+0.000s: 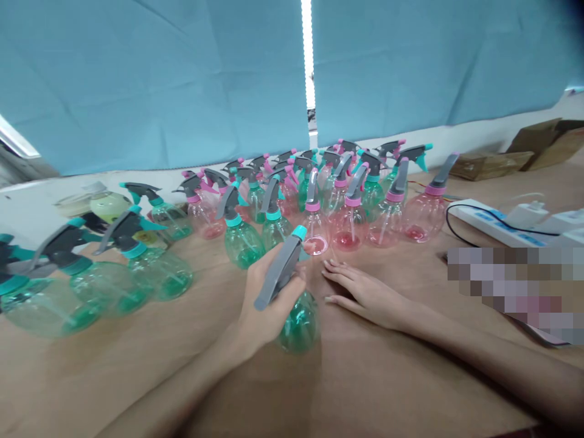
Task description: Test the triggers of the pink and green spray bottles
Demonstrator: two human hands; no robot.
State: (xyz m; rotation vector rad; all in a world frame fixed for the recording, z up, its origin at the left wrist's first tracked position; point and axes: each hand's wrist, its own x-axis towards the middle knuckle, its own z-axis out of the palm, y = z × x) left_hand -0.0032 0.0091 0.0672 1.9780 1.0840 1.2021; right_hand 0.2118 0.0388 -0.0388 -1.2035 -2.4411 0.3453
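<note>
My left hand (270, 321) wraps the green spray bottle (298, 328) near the middle of the desk (387, 383); my right hand (365, 292) (fingers slightly spread) rests beside it. I'm positioning it, I judge; the next move calls for steadiness.

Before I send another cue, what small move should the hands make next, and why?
I'd probably slide the green spray bottle in the left hand toward the two green bottles just beyond it, since they stand left of the front row's pink bottles; the right hand, resting on the table, holds nothing.
</note>
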